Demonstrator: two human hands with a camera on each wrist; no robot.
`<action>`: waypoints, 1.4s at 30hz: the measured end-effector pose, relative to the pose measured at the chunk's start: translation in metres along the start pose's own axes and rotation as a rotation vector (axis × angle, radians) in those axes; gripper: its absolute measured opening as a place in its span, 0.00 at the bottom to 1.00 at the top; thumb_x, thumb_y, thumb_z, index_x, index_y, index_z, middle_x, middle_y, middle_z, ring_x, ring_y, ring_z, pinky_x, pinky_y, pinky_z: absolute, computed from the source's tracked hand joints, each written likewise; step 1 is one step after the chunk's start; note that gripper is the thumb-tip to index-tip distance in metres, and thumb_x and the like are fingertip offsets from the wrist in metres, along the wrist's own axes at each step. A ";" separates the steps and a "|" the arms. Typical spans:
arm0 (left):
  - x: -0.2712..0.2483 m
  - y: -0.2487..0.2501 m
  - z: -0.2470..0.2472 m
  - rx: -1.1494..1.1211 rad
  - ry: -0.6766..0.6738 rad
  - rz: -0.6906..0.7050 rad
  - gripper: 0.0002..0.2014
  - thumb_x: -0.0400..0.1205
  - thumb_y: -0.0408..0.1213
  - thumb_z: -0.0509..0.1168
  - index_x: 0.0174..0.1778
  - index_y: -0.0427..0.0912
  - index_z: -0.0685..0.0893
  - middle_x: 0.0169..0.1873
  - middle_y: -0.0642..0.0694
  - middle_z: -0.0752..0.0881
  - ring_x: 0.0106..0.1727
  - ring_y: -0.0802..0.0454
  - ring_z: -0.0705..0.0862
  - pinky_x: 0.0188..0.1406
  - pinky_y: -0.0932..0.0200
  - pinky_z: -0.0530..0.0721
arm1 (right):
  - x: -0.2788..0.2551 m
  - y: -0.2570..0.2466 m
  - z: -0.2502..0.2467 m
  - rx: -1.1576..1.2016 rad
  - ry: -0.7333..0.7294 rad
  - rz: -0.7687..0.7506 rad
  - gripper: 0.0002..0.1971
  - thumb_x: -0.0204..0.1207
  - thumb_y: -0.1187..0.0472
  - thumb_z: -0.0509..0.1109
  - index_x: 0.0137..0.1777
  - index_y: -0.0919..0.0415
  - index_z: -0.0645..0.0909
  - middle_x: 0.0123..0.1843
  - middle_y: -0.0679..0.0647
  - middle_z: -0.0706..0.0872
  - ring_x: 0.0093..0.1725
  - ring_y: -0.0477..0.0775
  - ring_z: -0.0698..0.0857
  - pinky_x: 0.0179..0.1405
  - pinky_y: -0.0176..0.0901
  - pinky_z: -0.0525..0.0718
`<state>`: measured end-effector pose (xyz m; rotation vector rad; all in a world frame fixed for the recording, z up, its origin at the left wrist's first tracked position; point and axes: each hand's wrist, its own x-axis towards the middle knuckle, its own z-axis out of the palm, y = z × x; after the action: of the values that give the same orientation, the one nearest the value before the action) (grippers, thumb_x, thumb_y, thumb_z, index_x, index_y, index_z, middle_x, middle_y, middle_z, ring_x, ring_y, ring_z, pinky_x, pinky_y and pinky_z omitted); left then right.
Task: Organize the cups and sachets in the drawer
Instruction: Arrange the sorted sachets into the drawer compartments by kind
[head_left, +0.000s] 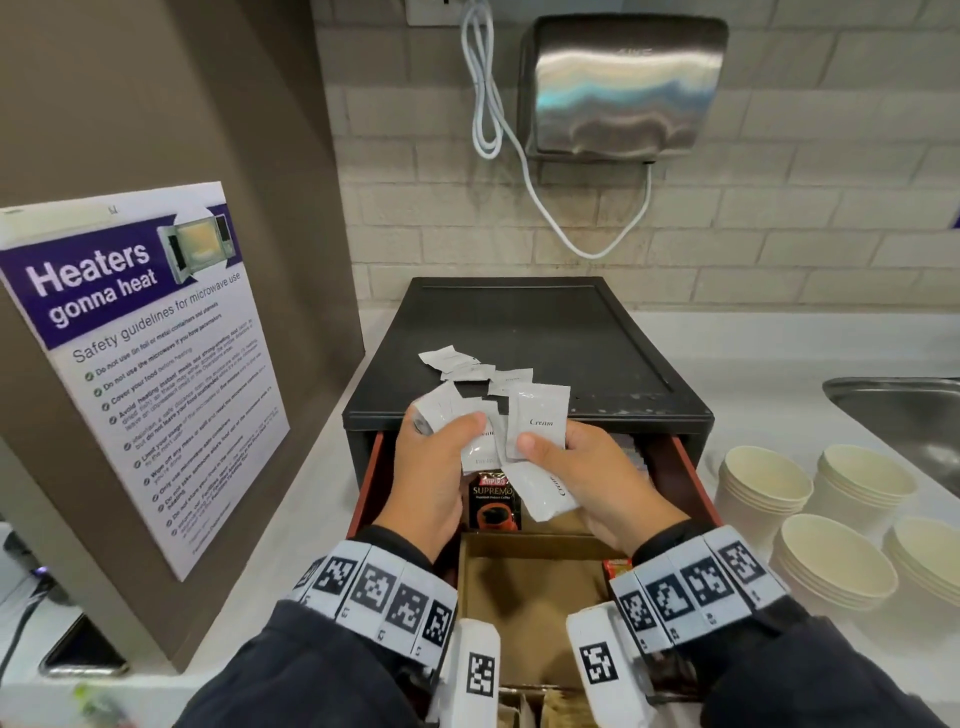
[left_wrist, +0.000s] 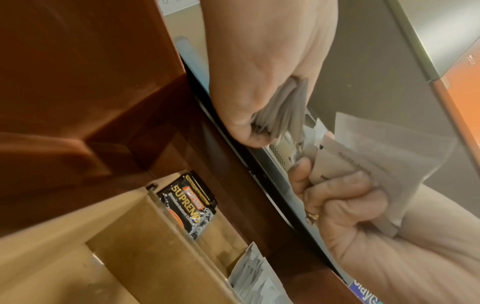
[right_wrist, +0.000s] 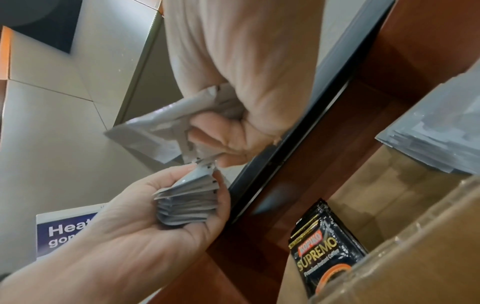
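Both hands hover over the open red-sided drawer (head_left: 370, 483) of a black box (head_left: 545, 332). My left hand (head_left: 441, 457) grips a stack of white cream sachets (head_left: 447, 410), seen edge-on in the right wrist view (right_wrist: 187, 205). My right hand (head_left: 587, 478) pinches a few more cream sachets (head_left: 537, 426), one hanging down (head_left: 545, 493). Several loose white sachets (head_left: 467, 366) lie on the box top. A black Kopiko Supremo coffee sachet (head_left: 492, 501) stands in a drawer compartment. Stacked paper cups (head_left: 761, 488) sit on the counter to the right.
A cardboard divider (head_left: 530, 577) splits the drawer; more white sachets (left_wrist: 254, 275) stand in one slot. A steel sink (head_left: 904, 415) lies far right. A microwave poster (head_left: 140, 364) hangs on the brown wall to the left, a hand dryer (head_left: 623, 88) above.
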<state>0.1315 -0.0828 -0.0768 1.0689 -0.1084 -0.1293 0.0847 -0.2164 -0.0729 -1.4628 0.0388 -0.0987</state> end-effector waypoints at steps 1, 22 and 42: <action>0.000 0.000 0.000 0.002 0.015 0.012 0.20 0.78 0.22 0.65 0.66 0.37 0.77 0.55 0.36 0.87 0.53 0.40 0.88 0.49 0.44 0.88 | -0.001 0.000 0.001 -0.017 -0.017 0.023 0.05 0.78 0.61 0.67 0.50 0.57 0.84 0.47 0.53 0.90 0.44 0.50 0.89 0.37 0.39 0.85; -0.009 0.000 0.002 0.019 -0.361 -0.141 0.18 0.78 0.39 0.70 0.63 0.46 0.77 0.52 0.44 0.87 0.54 0.47 0.87 0.48 0.53 0.88 | -0.005 -0.010 -0.012 -0.235 -0.486 0.476 0.21 0.78 0.51 0.60 0.27 0.61 0.81 0.26 0.56 0.78 0.11 0.41 0.70 0.08 0.24 0.65; -0.006 0.000 -0.001 0.221 -0.239 -0.043 0.19 0.77 0.19 0.64 0.58 0.46 0.79 0.50 0.44 0.85 0.52 0.46 0.85 0.54 0.47 0.85 | -0.006 -0.003 -0.009 -0.116 -0.342 0.360 0.08 0.74 0.61 0.67 0.41 0.67 0.81 0.25 0.52 0.84 0.20 0.41 0.79 0.14 0.27 0.71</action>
<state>0.1258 -0.0815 -0.0774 1.2734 -0.3212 -0.2896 0.0783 -0.2250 -0.0711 -1.5485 0.0289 0.4527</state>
